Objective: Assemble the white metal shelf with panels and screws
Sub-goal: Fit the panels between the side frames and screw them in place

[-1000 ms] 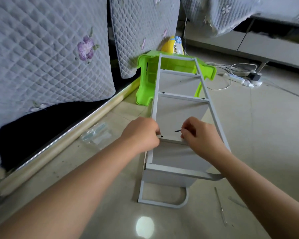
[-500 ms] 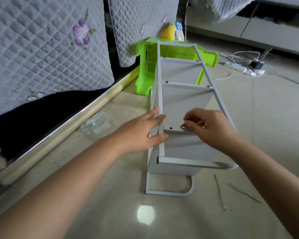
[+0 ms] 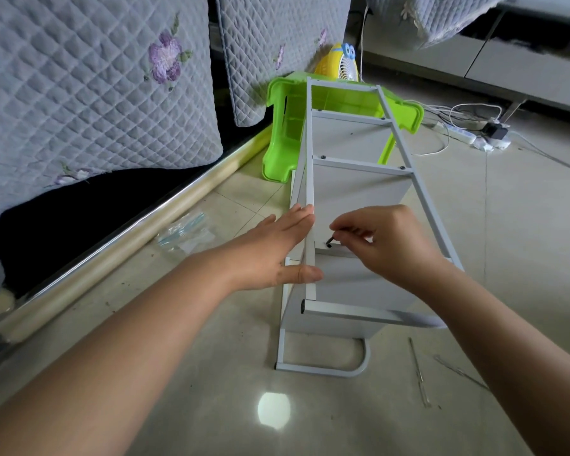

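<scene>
So the shelf [image 3: 359,199] is lying on its side on the floor [image 3: 524,241], far end propped against a green stool [image 3: 287,126], and it looks maybe two-thirds done. The two farther panels already sit between the side rails with dark screw heads showing at their corners, so those seem fixed. The near panel [image 3: 352,278] is the one in progress: it's slotted in between the rails, and the right hand [image 3: 392,241] pinches a small black screw [image 3: 329,240] in its fingertips, tip right at the hole near the left rail [image 3: 310,225]. Can't tell if it has caught any thread yet. The left hand [image 3: 277,248] lies flat against the outside of that rail, fingers straight, thumb across the rail lower down, just bracing the frame, not gripping anything. Still to do, I'd guess: seat this screw, tighten it, then the matching one on the right rail, which the right wrist hides, so no idea if it's in. Two thin metal tools [image 3: 418,373] lie on the floor beside the shelf's foot, likely for tightening. There's a clear plastic bag [image 3: 185,232] by the sofa edge, maybe the hardware bag, contents too blurry to say.
</scene>
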Motion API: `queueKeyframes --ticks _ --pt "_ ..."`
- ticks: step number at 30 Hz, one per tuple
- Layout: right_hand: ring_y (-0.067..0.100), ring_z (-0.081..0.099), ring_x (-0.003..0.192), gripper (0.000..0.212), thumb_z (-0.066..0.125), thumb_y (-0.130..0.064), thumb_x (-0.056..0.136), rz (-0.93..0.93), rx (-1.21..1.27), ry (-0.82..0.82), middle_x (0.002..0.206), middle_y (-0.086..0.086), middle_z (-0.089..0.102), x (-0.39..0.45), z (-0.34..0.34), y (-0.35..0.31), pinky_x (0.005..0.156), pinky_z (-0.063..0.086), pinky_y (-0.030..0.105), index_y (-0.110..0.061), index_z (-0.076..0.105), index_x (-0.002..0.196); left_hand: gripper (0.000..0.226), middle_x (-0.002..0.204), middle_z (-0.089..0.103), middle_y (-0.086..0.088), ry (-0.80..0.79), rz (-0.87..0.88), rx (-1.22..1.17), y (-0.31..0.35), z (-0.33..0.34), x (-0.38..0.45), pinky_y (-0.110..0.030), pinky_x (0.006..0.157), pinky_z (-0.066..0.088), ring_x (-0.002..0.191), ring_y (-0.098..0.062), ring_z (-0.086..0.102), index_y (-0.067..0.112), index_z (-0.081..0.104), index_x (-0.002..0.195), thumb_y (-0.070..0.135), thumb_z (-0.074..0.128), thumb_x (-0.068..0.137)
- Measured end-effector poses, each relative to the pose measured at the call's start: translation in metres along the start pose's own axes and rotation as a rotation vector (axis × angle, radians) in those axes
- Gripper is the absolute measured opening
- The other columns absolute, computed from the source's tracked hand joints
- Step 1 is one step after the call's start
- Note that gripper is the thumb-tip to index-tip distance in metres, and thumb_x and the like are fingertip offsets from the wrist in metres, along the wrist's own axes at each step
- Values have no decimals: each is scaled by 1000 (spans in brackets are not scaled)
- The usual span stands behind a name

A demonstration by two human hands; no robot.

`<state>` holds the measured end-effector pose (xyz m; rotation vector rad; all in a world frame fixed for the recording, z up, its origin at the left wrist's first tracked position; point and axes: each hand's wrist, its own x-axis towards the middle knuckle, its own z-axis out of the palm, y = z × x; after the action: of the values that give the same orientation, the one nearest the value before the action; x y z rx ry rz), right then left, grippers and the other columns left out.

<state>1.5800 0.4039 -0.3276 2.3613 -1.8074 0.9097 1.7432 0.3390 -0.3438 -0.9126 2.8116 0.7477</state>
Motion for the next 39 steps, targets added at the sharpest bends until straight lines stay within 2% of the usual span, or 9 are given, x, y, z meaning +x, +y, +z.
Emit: queueKeyframes --ticks 7,11,19,23,26,28,30,34,39 --pt "21 64 48 13 62 -5 66 -35 -42 -67 58 7 69 2 -2 2 49 53 29 -3 73 72 84 154 -18 6 5 3 -20 -1 1 -1 -12 106 -9 138 0 -18 14 -7 148 49 43 90" --pt "17 62 46 11 62 -5 64 -57 -73 -117 57 5 68 3 -1 2 46 46 19 -5 73 69 84 155 -17 5 9 0 -3 0 -1 0 -15 108 -10 139 -1 -18 15 -7 148 50 43 90" --pt "20 62 45 11 62 -3 63 -90 -80 -123 55 5 67 6 4 4 45 51 27 -4 72 67 84 154 -19 6 12 -7 -21 1 0 -1 -17 109 -10 139 -2 -19 15 -8 148 49 43 90" --pt "17 58 44 11 63 -3 60 -107 -91 -145 51 4 64 7 4 4 48 41 17 -5 73 64 84 154 -19 6 13 -8 -25 1 0 -1 -16 108 -10 139 -2 -18 15 -8 148 48 43 90" --pt "13 55 44 10 64 -4 57 -151 -150 -141 49 2 62 10 3 5 61 37 19 -7 73 61 83 154 -18 6 14 -10 -30 1 0 -1 -16 108 -10 140 -2 -18 15 -7 148 48 44 90" --pt "14 57 43 10 64 -5 57 -153 -149 -167 49 2 62 12 3 2 54 36 17 -8 72 61 83 154 -18 7 14 -10 -31 1 0 -1 -15 107 -11 139 -2 -18 15 -7 148 48 44 91" --pt "20 62 54 12 61 -8 68 -139 -171 -225 58 5 65 14 2 -2 52 38 16 -7 73 69 84 154 -18 7 19 -10 -32 0 1 -1 -15 107 -11 139 -1 -18 16 -7 148 48 44 90" --pt "23 53 103 29 39 -26 97 -35 -313 -465 105 7 60 16 0 -4 83 39 29 -9 60 109 84 154 -18 7 15 -16 -39 0 3 -2 -14 106 -12 139 0 -18 16 -8 148 48 44 90" --pt "26 52 104 34 35 -32 99 34 -415 -473 108 10 58 17 6 -11 79 37 30 -6 55 108 84 154 -17 8 23 -6 -61 0 3 -2 -12 105 -11 126 11 -19 16 -7 148 47 45 90"
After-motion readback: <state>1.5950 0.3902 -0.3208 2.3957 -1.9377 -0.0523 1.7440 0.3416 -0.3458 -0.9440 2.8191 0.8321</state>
